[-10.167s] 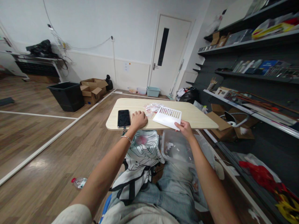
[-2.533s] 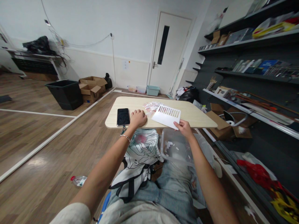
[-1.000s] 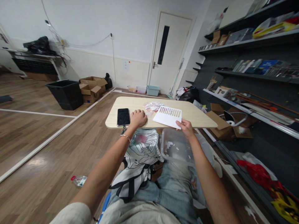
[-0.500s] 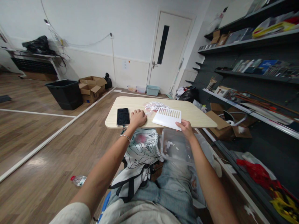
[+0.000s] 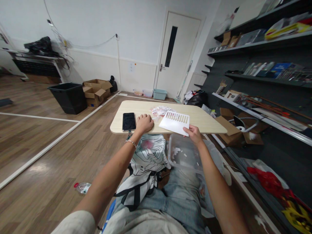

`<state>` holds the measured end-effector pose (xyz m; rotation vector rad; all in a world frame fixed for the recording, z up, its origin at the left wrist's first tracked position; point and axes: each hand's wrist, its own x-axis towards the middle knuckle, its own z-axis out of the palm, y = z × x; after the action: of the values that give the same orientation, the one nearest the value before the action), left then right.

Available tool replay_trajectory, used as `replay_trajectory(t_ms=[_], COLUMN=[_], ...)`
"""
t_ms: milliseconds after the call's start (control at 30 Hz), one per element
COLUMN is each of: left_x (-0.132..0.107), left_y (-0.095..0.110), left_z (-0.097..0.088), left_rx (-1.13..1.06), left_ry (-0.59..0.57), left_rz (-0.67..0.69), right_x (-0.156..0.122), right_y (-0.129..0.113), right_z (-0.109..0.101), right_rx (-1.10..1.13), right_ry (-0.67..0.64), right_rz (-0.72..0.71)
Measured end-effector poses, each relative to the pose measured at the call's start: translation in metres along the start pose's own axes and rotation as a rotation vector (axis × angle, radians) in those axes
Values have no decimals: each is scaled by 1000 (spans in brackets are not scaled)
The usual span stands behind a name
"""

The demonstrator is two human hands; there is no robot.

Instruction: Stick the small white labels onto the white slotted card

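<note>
My right hand (image 5: 193, 132) pinches the near right corner of a white card with a row of slots cut along its far edge (image 5: 174, 124), thumb on top. The card lies low over the near edge of the pale wooden table (image 5: 207, 122), slightly past it. My left hand (image 5: 144, 123) rests on the table, palm down, with fingers curled under; whatever they may hold is hidden. To its left lies a black-screened phone (image 5: 129, 121) with a strap hanging over the edge. Just beyond the card spreads a heap of small white paper pieces (image 5: 162, 110).
Below the table edge stands a clear plastic bin (image 5: 181, 159) with white scraps inside. Patterned cloth (image 5: 148, 152) hangs over my lap. A plastic bottle (image 5: 83, 188) lies on the floor at left. Loaded shelves (image 5: 263, 74) line the right side; a black bin (image 5: 69, 99) stands further left.
</note>
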<state>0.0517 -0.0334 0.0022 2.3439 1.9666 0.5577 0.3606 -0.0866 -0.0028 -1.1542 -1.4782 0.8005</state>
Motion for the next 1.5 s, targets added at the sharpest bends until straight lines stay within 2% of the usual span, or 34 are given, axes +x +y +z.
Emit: replay_trajectory(t_ms=[367, 500, 933, 1500], left_x=[0, 0, 0, 2], left_y=[-1, -1, 0, 0], left_z=[1, 1, 0, 1], left_rx=[-10, -21, 7, -12], left_ry=[-1, 1, 0, 0], left_rz=[-2, 6, 3, 2], right_x=[-9, -18, -12, -11], right_y=[-6, -7, -2, -2], right_z=[9, 13, -7, -4], right_rx=[-53, -90, -88, -64], right_ry=[-91, -50, 3, -51], right_rz=[4, -28, -24, -26])
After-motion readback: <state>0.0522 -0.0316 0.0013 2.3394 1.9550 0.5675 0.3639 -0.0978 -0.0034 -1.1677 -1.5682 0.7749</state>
